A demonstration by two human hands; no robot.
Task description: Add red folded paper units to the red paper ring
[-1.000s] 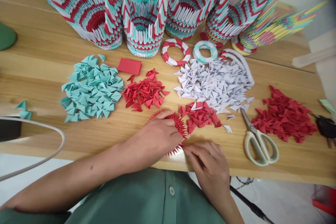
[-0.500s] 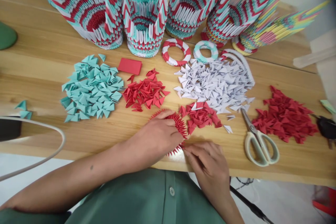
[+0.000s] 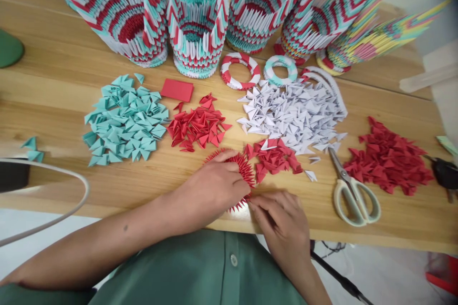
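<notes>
A spiky red ring of folded paper pieces [image 3: 246, 171] lies near the front edge of the table. My left hand [image 3: 214, 188] is closed over it, fingers curled into its middle, hiding much of it. At the ring's lower right side, my right hand [image 3: 281, 217] pinches with thumb and forefinger; what sits between those fingertips is too small and covered to make out. Just beyond the right hand is a small heap of red folded paper triangles [image 3: 275, 157]. Another red heap [image 3: 198, 126] lies beyond the left hand.
Turquoise triangles [image 3: 127, 121] are piled at left, white ones [image 3: 293, 114] toward the back, more red ones [image 3: 390, 159] at right. Scissors [image 3: 354, 195] lie right of my hands. Paper baskets [image 3: 196, 52] and two small rings [image 3: 239, 71] stand behind. A cable [image 3: 80, 178] crosses the left.
My right hand has shifted very slightly to the left against the ring. The left hand and the ring look the same.
</notes>
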